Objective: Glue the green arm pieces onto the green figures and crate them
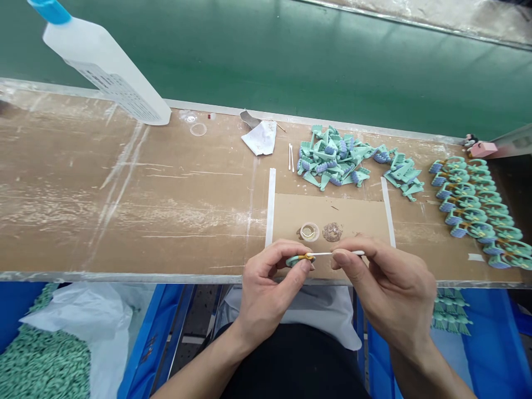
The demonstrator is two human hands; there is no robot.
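Note:
My left hand (pixel 270 288) pinches a small green and yellow plastic piece (pixel 296 259) between thumb and fingers, just over the table's front edge. In my right hand (pixel 386 282) is a cotton swab (pixel 322 254), gripped near one end between thumb and forefinger. The swab's far tip meets the yellow part of the piece. Behind my hands stands a small clear round cup (pixel 310 232) with some liquid in it, and beside it is a brownish stain (pixel 332 232) on the cardboard. Fingers hide part of the piece.
Loose green and purple parts (pixel 332 158) lie piled at the back, with rows of assembled pieces (pixel 469 199) at right. Two swabs (pixel 291 158), a white scrap (pixel 261 138) and a white bottle (pixel 112 66) are further left. Blue bins (pixel 141 343) sit below the table edge.

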